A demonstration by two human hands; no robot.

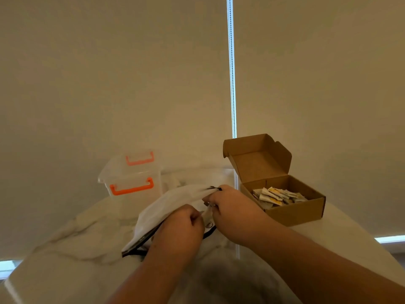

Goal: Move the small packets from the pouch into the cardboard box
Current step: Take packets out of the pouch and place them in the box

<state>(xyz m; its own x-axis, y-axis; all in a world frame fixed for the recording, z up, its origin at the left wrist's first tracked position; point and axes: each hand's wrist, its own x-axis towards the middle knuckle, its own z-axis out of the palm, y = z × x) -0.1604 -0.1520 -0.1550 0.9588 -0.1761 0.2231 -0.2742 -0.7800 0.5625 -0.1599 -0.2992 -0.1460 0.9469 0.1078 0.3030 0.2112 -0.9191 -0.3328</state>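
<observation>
A white fabric pouch (173, 200) with a black zipper edge lies in the middle of the table. My left hand (182, 224) pinches its near edge. My right hand (228, 207) grips the pouch's opening on the right side, fingers curled into the fabric. Whether a packet is in either hand is hidden. To the right stands an open brown cardboard box (300, 211) with its lid flipped up. Several small white and yellow packets (276, 196) lie heaped inside it.
A clear plastic container (131, 183) with orange handles stands behind the pouch at the left. The white marble table (83, 238) ends near the box on the right. A beige roller blind with a bead chain (232, 84) hangs behind.
</observation>
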